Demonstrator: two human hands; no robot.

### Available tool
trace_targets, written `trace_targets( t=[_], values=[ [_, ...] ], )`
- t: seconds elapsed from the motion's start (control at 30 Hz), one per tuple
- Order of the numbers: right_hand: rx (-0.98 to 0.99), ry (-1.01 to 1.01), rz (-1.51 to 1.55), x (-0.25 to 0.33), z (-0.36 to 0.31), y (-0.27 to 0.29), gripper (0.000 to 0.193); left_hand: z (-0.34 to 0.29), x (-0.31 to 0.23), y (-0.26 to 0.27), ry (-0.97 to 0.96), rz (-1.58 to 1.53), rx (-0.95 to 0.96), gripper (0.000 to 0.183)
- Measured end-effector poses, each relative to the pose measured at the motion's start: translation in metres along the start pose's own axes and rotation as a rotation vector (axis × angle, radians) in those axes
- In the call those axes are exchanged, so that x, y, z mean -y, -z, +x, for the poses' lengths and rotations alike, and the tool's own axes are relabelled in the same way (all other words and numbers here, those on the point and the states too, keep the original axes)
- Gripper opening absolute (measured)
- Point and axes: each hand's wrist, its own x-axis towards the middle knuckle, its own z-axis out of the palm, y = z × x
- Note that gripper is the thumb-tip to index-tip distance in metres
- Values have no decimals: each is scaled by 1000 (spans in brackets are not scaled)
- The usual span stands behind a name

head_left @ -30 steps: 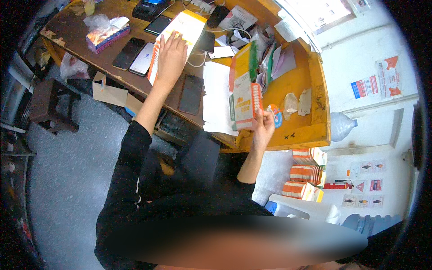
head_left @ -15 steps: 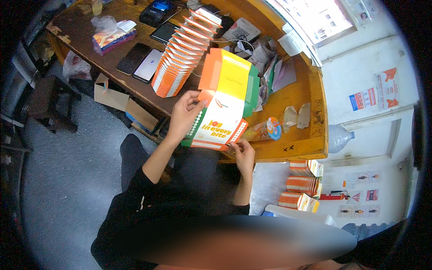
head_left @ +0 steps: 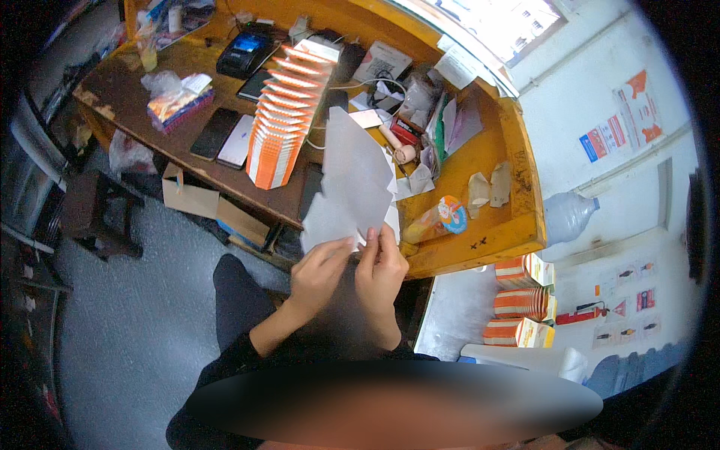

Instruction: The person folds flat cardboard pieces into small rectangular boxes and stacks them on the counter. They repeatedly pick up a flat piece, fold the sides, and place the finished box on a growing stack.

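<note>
Grey speckled flooring (head_left: 142,322) is seen at the left of the person's dark-clothed leg (head_left: 238,300). Nearest, a flat grey sheet with notched edges (head_left: 351,176) is held upright and slightly tilted in front of the body, over the near edge of a dark brown wooden desk with worn edges (head_left: 120,97). Its lower edge is gripped by both bare hands, set close beside each other: by the left hand (head_left: 315,279) the thumb and fingertips are clamped on it, and by the right hand (head_left: 381,268) it is pinched between thumb and forefinger. Beyond it, a leaning row of nested orange-and-white folded cartons (head_left: 283,131) is stood on the desk, and beside this a black phone (head_left: 215,133) and a pale-screened phone (head_left: 236,141) are laid. On the right, a round blue-and-orange disc (head_left: 452,214) is placed on the yellow wooden side section (head_left: 472,251). Farther back, a tissue pack in a purple basket (head_left: 178,109) and a black blue-screened terminal (head_left: 246,52) are set. Posters (head_left: 628,120) are fixed to the white wall (head_left: 555,127).
</note>
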Motion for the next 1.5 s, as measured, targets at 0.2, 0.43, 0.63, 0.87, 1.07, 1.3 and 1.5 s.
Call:
trace_targets(
  t=[0.2,0.43,0.63,0.87,1.07,1.3,1.5],
  values=[
    [14,464,50,-19,4,-7,31,-22,26,11,564,-456,-167,13],
    [26,570,138,-26,-5,-31,25,-48,49,14,434,-200,-484,19],
    [28,561,191,-20,-4,-41,19,-33,37,27,467,-295,-354,17],
    [138,528,241,-17,5,-40,18,-24,36,34,448,-291,-288,20],
    [289,412,361,-22,4,-43,23,-22,40,33,366,-198,-290,22],
    [356,595,353,-17,13,-38,33,-21,47,37,360,-65,-236,31],
    [290,615,244,-5,8,-38,51,-21,35,35,242,-10,-22,31]
  ],
)
